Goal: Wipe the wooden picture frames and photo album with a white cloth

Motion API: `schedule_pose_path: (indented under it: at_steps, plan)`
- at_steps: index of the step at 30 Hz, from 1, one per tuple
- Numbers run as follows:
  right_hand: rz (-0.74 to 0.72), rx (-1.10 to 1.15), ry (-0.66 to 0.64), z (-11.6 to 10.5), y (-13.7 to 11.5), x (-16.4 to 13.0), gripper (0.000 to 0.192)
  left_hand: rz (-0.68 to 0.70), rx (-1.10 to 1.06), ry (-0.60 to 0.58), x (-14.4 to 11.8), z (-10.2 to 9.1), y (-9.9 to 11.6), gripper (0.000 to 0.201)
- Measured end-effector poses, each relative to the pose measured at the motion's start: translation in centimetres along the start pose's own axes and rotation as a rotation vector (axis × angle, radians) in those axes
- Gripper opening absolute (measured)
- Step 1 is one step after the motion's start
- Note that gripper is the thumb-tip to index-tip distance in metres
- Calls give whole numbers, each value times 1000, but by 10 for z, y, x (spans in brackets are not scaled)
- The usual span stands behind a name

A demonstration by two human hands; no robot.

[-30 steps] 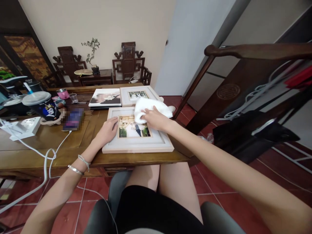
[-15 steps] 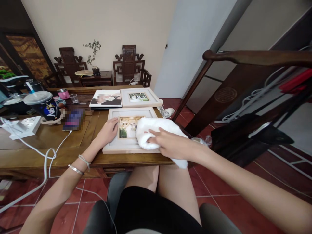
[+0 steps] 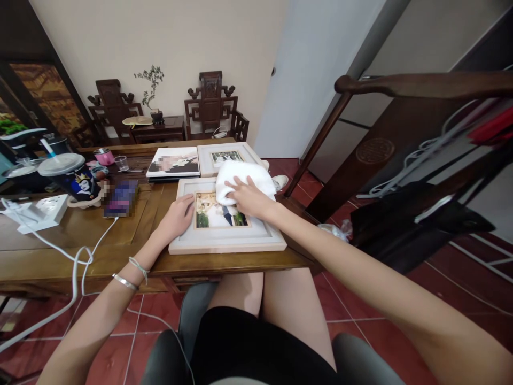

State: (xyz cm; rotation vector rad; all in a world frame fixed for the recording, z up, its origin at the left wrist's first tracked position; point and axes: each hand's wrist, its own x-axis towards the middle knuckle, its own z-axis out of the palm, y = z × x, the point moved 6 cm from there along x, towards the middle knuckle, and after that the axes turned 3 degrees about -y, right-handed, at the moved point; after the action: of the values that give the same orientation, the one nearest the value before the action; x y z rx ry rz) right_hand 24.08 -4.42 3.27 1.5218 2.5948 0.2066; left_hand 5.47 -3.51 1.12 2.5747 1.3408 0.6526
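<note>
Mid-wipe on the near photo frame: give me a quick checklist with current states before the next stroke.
1. Left hand steadies the near frame: ok, flat on its left border.
2. Right hand presses the white cloth: ok, palm on it at the frame's far right corner.
3. Frame fully supported: cannot tell, its near edge lies right at the table's edge.
4. Cloth clear of the second frame behind: not ok, it overlaps that frame's near edge.
5. Glass clean: cannot tell from this view.
6. White cable clear of the frame: ok, it lies well to the left.
</note>
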Motion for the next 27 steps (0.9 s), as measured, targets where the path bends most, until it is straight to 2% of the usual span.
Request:
schedule_pose_path:
  at_steps: [4,9,13,17,22,27]
  plan:
    - [-74,39,-107,-9,-18,-31,55,5,-1,6,0,0,2,38]
    - [-141,220,-314,-38,-40,-81,45,5,-15,26,-1,-1,3,37]
    - [-154,318,-332,-48,-50,-96,45,-3,-19,30,-1,-2,3,38]
    - [-93,230,-224,-28,-46,-78,56,20,-12,21,-1,0,2,39]
    - [-20,99,-11,-4,-20,-27,58,9,5,11,-1,0,2,39]
    - [12,44,16,3,0,8,55,0,-8,10,-2,-1,2,39]
